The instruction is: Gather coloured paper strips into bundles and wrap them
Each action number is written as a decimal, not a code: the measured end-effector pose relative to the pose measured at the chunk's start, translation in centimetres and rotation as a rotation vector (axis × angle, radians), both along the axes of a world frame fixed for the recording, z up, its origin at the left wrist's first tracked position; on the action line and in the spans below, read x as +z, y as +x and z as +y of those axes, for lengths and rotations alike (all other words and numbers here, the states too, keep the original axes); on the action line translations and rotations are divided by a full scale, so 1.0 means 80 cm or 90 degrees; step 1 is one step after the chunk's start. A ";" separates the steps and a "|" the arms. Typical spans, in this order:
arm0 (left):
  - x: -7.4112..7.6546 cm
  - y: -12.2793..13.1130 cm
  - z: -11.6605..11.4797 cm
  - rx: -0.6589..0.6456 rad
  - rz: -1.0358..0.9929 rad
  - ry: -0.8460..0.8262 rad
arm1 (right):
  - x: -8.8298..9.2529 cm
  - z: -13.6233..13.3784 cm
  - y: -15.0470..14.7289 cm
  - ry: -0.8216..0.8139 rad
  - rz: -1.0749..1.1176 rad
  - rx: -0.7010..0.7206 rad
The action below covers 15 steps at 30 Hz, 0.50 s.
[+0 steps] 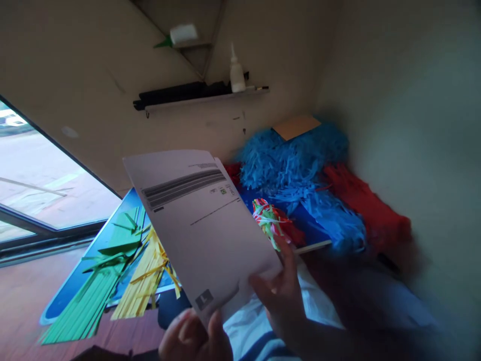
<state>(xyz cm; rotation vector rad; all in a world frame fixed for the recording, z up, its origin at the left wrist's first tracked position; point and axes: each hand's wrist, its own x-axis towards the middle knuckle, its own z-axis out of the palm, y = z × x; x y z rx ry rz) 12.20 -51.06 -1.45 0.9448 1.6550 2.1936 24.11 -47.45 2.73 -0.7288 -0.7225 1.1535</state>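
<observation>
A printed white sheet or thin stack of paper [210, 240] is held up and tilted in front of me, with dark lines of print across its upper part. My left hand [195, 336] pinches its bottom corner between thumb and fingers. Along the lower right edge, my right hand [281, 291] grips it with the thumb on the front face. Behind the paper to the left lie green paper strips [86, 291] and yellow paper strips [141, 278]. A red, green and white striped bundle [270, 215] shows just past its right edge.
Blue shredded paper [289, 160] is heaped at the back right, with an orange sheet [296, 127] on top and red fringed paper [368, 200] beside it. A wall shelf [203, 99] carries a white bottle [236, 72]. A window [48, 170] is at left.
</observation>
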 end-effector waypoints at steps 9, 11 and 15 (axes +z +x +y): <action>0.038 0.016 0.009 -0.240 -0.389 -0.130 | -0.003 -0.002 0.006 -0.008 -0.151 -0.058; 0.037 0.015 0.010 -0.223 -0.410 -0.142 | -0.005 -0.001 0.007 -0.014 -0.152 -0.075; 0.028 0.016 0.008 -0.183 -0.373 -0.160 | -0.006 0.001 0.006 -0.032 -0.113 -0.067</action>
